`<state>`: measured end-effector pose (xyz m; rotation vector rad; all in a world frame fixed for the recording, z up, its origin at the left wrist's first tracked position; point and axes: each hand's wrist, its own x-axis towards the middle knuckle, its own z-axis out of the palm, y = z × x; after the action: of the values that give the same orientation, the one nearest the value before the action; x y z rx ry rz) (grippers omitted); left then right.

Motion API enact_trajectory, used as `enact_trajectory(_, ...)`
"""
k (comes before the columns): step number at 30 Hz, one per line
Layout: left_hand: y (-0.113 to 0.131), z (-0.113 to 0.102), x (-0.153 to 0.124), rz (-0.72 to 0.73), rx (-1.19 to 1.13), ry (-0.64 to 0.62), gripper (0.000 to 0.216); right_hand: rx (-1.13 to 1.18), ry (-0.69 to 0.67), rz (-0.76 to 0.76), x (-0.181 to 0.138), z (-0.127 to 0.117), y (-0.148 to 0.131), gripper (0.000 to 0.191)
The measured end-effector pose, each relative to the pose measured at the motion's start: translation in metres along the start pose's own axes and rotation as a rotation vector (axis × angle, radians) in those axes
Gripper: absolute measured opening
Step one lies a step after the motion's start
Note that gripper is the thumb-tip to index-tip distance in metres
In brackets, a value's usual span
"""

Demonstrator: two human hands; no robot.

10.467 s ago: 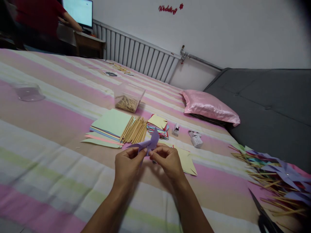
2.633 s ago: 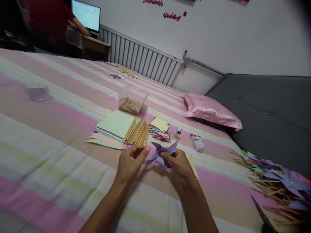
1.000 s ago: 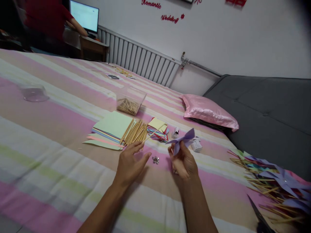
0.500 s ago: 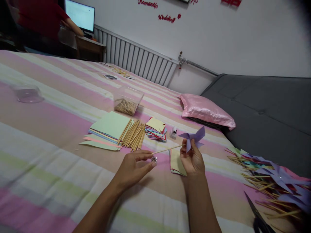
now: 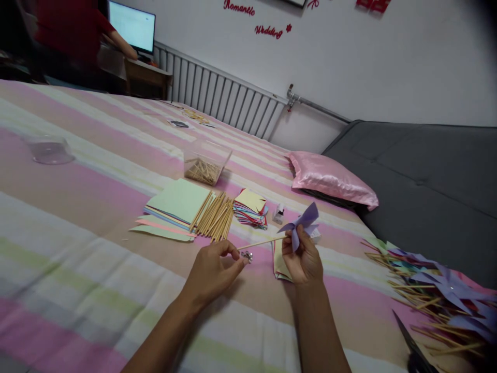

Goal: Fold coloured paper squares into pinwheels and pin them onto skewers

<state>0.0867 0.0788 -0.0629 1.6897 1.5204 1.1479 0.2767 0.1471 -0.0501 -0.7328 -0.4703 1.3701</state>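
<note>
My right hand [image 5: 305, 259] pinches a purple paper pinwheel [image 5: 305, 223] near its middle. Its thin wooden stick [image 5: 260, 243] points left, tilted slightly down. Beside the stick's far end is my left hand [image 5: 217, 264], thumb and forefinger apart; whether the forefinger touches the stick I cannot tell. A small heap of shiny metal pins [image 5: 247, 256] lies on the bedspread at those fingertips. Under the stick, partly hidden by my right hand, is a stack of cream paper squares [image 5: 281, 264].
Across the striped bed lie green paper sheets [image 5: 180, 199], wooden sticks [image 5: 213, 217], cut paper squares [image 5: 250, 207], a clear box [image 5: 205, 163] of sticks and a pink pillow [image 5: 334, 178]. Finished pinwheels [image 5: 446, 285] and black scissors [image 5: 411, 342] are at right. A person in red [image 5: 70, 36] sits behind.
My right hand has shifted a little left with the pinwheel, which has turned. My left forefinger has curled in closer to the metal pins.
</note>
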Motion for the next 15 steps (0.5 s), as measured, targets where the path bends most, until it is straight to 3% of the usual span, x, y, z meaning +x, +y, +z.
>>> enact_trajectory(6, -0.002, 0.000, -0.004, -0.052, 0.289, 0.039, 0.028, -0.092, -0.112, -0.050, -0.015, 0.016, 0.009, 0.032)
enact_trajectory(11, -0.007, -0.001, -0.001, 0.163, 0.377, 0.185, 0.034, -0.193, -0.208, -0.053, -0.021, 0.017, 0.013, 0.028)
enact_trajectory(15, -0.007, 0.001, 0.000, 0.328, 0.330, 0.149, 0.025, -0.285, -0.302, -0.026, -0.023, 0.014, 0.022, 0.025)
